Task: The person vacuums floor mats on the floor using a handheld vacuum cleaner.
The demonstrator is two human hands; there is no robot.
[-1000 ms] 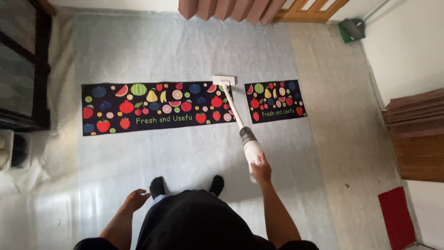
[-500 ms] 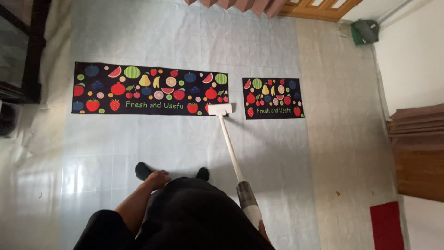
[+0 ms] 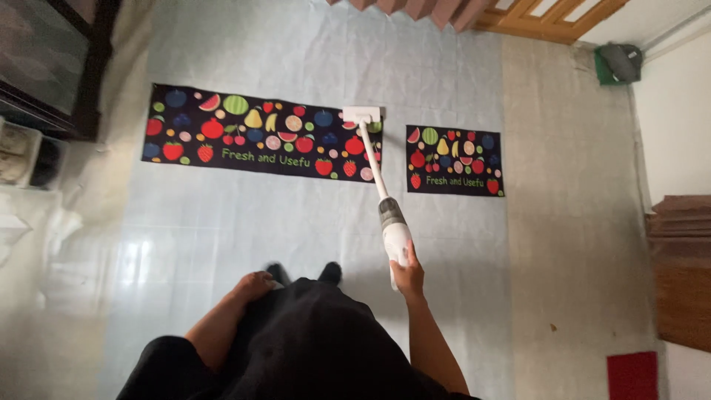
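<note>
Pale floor (image 3: 244, 222) lies open on the near side of the long fruit mat (image 3: 263, 143), all the way to the person's feet. The right hand (image 3: 407, 275) reaches forward, fist wrapped round the white stick vacuum (image 3: 392, 231). Its head (image 3: 361, 115) sits on the long fruit mat's far right end, near the small mat (image 3: 454, 160). The left hand (image 3: 253, 286) rests loose and flat on the dark clothing, holding nothing.
</note>
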